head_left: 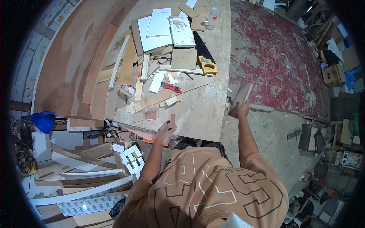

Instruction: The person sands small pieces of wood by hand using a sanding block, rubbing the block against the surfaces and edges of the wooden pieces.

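My left hand point(165, 133) is at the table's near edge, its fingers closed round a small reddish-brown block point(172, 121). Out past the right edge of the wooden table point(201, 110), my right hand point(243, 108) grips a flat brown wooden piece point(242, 94), held tilted over the floor. Just beyond my left hand lie another reddish block point(152, 114) and a pale wood strip point(154, 99). A red utility knife point(171, 87) rests farther up among wood offcuts.
A handsaw with a yellow handle point(207, 65) lies near the table's right edge, beside white boards point(159, 22) and a plastic bottle point(213, 13). Wood scraps point(87, 159) are piled on the left. Red tiled floor point(273, 60) and a cardboard box point(333, 75) are on the right.
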Tool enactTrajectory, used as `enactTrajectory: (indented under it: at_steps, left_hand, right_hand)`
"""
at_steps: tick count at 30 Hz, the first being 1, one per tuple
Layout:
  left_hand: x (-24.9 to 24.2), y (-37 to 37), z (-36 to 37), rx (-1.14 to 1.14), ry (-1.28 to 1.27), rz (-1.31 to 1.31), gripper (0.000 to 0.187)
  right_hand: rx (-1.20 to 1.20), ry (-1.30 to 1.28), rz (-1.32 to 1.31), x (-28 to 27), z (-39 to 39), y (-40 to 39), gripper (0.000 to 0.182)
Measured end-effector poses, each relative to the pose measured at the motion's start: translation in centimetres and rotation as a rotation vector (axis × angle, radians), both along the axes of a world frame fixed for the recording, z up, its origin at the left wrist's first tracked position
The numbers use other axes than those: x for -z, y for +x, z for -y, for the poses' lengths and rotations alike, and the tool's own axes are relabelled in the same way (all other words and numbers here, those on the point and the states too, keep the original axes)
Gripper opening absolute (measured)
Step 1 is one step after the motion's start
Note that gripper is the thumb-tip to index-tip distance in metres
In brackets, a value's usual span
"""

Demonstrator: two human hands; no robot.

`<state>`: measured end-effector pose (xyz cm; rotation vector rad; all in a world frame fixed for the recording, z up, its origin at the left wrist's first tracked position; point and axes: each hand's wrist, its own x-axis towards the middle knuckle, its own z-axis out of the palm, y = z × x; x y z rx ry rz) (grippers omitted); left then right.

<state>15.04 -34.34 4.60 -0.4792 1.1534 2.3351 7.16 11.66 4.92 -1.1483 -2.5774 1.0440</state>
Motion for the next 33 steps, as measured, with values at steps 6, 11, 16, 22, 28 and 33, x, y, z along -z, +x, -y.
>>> enactTrajectory:
  at_steps: [6,11,16,22,28,33]
  left_hand:
    - [-2.7,-2.5,-2.3,0.145,0.156,-0.001,0.058]
    - [-5.0,-5.2,-2.3,0.321,0.268,0.016,0.055]
    - [-6.2,-6.3,-1.2,0.362,0.411,0.082,0.057]
    - [-6.5,-7.8,-0.2,0.397,0.510,0.017,0.065]
    - [-8.2,-9.7,-0.8,0.447,0.578,-0.079,0.061]
    - [-8.7,-10.0,-1.8,0.426,0.396,-0.068,0.059]
  right_hand:
    - [-0.626,-0.307,-0.052,-0.2,7.7,5.7,0.040]
    - [-1.034,-0.375,0.096,2.6,11.6,6.7,0.038]
    - [-0.099,-0.076,0.099,1.1,4.6,4.2,0.043]
    - [0.096,0.092,-0.244,-1.7,3.6,5.2,0.042]
    - [-0.234,-0.396,-0.031,1.1,13.3,5.3,0.048]
    - [-0.269,-0.394,0.065,3.2,17.0,6.8,0.053]
